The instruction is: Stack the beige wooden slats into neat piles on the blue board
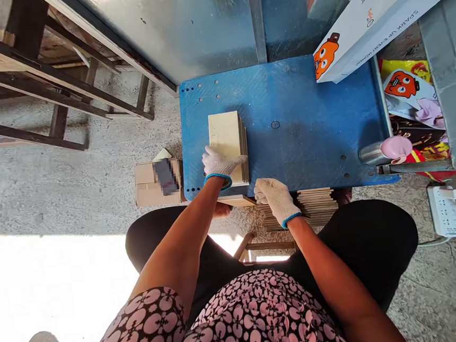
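A stack of thin cream rectangular boards [224, 131] lies on the blue table [300, 138], its right edges slightly uneven. Across the near half of that stack is my left hand [221, 162] in a white knit glove, fingers at the left edge and thumb over the right edge. My right hand [277, 197], gloved too, hovers at the table's front edge with curled fingers; whatever may be inside them is hidden. Below that edge, near my right wrist, stands a row of thin boards [318, 207], partly covered by the hand. Another light board [236, 201] shows under the edge by my left forearm.
A cardboard box [145, 186] with a blurred dark item stands left of the table. On the right are a white printed carton [374, 20], a metal cup [372, 153] with a pink top, an open drawer of packets, and a power strip [446, 211] on the floor.
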`<state>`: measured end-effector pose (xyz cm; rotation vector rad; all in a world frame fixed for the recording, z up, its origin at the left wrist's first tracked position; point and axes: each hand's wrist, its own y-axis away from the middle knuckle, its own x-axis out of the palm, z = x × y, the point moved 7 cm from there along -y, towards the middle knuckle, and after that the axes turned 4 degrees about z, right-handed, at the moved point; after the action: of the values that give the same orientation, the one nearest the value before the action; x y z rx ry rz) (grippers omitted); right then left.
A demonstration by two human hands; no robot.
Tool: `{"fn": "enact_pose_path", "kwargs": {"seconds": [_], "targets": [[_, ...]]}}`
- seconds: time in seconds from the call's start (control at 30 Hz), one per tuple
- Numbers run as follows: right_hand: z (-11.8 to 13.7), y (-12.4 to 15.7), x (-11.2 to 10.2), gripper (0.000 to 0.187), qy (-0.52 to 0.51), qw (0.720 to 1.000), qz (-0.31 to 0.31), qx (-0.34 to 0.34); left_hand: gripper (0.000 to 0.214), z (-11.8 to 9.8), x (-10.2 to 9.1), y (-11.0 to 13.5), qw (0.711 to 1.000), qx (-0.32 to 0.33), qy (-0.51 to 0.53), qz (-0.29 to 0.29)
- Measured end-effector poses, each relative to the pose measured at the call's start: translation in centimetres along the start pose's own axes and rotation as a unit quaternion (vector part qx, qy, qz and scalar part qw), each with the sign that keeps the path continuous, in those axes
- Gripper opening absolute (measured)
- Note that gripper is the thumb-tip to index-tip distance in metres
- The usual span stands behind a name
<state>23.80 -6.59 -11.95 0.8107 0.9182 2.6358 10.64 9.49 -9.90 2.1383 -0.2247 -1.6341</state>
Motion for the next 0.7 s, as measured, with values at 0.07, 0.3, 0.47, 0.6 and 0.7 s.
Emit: {"fn": "enact_pose_path", "kwargs": {"seconds": [0.07,0.3,0.47,0.6,0.7], "targets": [[0.0,0.0,-0.1,0.047,-0.003,1.000,-0.011,0.007,0.112,0.9,-0.7,1.1,0.997,0.039,0.016,-0.061],[-0.3,0.0,-0.7,0.039,0.036,0.999,-0.039,-0.007,0.074,6.9,2.3,9.5,0.994,0.094,-0.042,-0.047],[-0.3,0.0,-1.0,0.037,0.056,0.997,-0.048,-0.012,0.085,8.7,7.2,12.5,0.967,0.075,-0.223,0.100],[-0.6,-0.1,-1.5,0.036,0.058,0.996,-0.065,0.000,0.094,8.5,8.5,12.5,0.934,0.098,-0.314,0.137],[-0.9,-0.2,-1.6,0.034,0.056,0.996,-0.066,0.007,0.098,8.8,9.0,12.5,0.923,0.097,-0.334,0.162]]}}
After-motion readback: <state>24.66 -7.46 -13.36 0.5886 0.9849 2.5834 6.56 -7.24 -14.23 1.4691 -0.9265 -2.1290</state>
